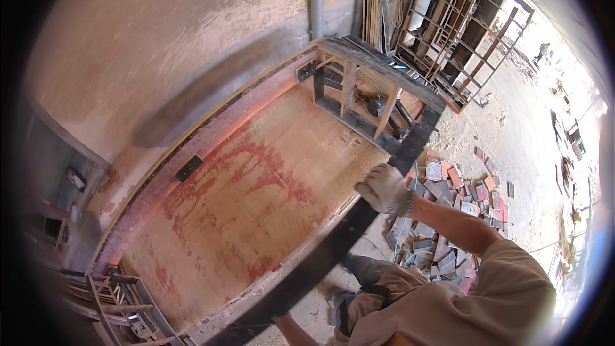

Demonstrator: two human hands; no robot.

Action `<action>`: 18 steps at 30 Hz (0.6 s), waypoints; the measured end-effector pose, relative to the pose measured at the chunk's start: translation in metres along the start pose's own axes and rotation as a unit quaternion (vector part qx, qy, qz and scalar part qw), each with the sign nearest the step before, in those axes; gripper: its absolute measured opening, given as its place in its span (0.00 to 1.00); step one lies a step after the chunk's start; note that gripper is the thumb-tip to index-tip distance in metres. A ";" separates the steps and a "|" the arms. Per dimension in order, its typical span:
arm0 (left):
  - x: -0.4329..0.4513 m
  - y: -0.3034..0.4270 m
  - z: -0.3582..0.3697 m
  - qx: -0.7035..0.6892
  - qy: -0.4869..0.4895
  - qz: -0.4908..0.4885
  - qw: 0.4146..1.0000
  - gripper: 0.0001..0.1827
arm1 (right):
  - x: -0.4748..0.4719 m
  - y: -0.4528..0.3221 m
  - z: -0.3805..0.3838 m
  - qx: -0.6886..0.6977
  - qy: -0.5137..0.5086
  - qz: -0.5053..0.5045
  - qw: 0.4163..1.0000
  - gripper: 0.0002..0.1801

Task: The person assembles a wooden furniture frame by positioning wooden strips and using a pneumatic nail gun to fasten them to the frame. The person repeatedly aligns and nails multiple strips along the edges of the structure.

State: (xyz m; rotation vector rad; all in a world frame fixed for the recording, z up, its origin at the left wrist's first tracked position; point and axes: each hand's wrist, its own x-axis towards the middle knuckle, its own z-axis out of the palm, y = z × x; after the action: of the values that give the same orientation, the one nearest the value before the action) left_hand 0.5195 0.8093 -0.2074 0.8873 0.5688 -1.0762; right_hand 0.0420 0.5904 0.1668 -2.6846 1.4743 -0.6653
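Observation:
My right hand (384,188), in a pale knit work glove, grips a long dark board (331,245). The board runs diagonally from the lower left to the far right corner of a workbench, and looks blurred. My left forearm (294,330) reaches the board's near edge lower down; the left hand itself is mostly hidden by the board. Beyond lies the wide plywood worktop (230,202), with red stains and sawdust on it. A reddish wooden side rail (254,98) borders its wall side, with a small dark block (189,168) against it.
Wooden compartments with uprights (347,87) hold what looks like a power tool (377,105). Many wood offcuts (447,230) and a thin pale green hose (401,238) lie beside me. A metal rack (461,33) stands behind the bench; a slatted wooden frame (127,307) is lower left.

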 end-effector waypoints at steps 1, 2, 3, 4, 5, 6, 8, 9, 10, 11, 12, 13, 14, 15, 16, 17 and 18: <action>0.012 0.009 0.015 -0.014 -0.006 0.008 1.000 0.23 | 0.024 0.001 0.008 -0.002 -0.007 0.027 1.000 0.22; 0.025 0.018 0.028 0.018 0.006 0.023 1.000 0.23 | 0.045 0.000 0.017 -0.005 -0.017 0.055 0.998 0.23; 0.034 0.027 0.036 -0.026 -0.017 0.021 0.999 0.23 | 0.064 -0.001 0.026 -0.007 -0.036 0.067 0.997 0.24; 0.042 0.032 0.042 0.019 -0.021 0.028 0.999 0.23 | 0.080 -0.001 0.034 -0.010 -0.053 0.079 0.995 0.25; 0.046 0.034 0.046 0.002 -0.042 0.027 0.999 0.23 | 0.094 -0.004 0.045 -0.002 -0.053 0.080 0.995 0.25; 0.047 0.030 0.049 0.053 -0.023 0.051 0.997 0.22 | 0.102 -0.007 0.054 0.007 -0.054 0.080 0.995 0.25; 0.031 0.014 0.053 0.169 0.026 0.078 0.982 0.20 | 0.098 -0.008 0.063 0.022 -0.029 0.067 0.997 0.24; 0.015 -0.008 0.060 0.373 -0.027 0.086 0.923 0.22 | 0.093 -0.009 0.066 0.023 0.005 0.057 0.998 0.23; -0.008 -0.027 0.073 0.447 -0.056 0.052 0.891 0.19 | 0.089 -0.008 0.068 0.019 0.019 0.056 0.998 0.23; -0.037 -0.047 0.091 0.494 -0.134 0.017 0.859 0.15 | 0.087 -0.006 0.069 0.039 0.041 0.057 0.997 0.21; -0.071 -0.069 0.117 0.512 -0.173 -0.031 0.841 0.12 | 0.085 -0.005 0.069 0.057 0.042 0.069 0.995 0.18; -0.110 -0.086 0.148 0.614 -0.345 0.022 0.709 0.12 | 0.084 -0.006 0.068 0.080 0.008 0.093 0.992 0.16; -0.153 -0.105 0.182 0.665 -0.473 0.119 0.566 0.13 | 0.085 -0.007 0.064 0.102 0.074 0.080 0.989 0.14; -0.196 -0.112 0.222 0.635 -0.481 0.038 0.603 0.12 | 0.087 -0.005 0.059 0.123 0.105 0.069 0.984 0.12; -0.238 -0.119 0.261 0.603 -0.478 -0.042 0.637 0.11 | 0.086 -0.003 0.052 0.149 0.118 0.063 0.980 0.11; -0.270 -0.126 0.302 0.586 -0.522 0.005 0.619 0.11 | 0.084 -0.001 0.044 0.167 0.176 0.064 0.968 0.08; -0.293 -0.130 0.344 0.567 -0.565 0.054 0.596 0.10 | 0.078 0.005 0.034 0.148 0.206 0.081 0.964 0.07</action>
State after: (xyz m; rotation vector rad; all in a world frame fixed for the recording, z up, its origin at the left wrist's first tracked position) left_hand 0.2803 0.6429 0.1612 1.0007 -1.4241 -1.6005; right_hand 0.0868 0.5178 0.1632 -2.2630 1.4973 -1.3712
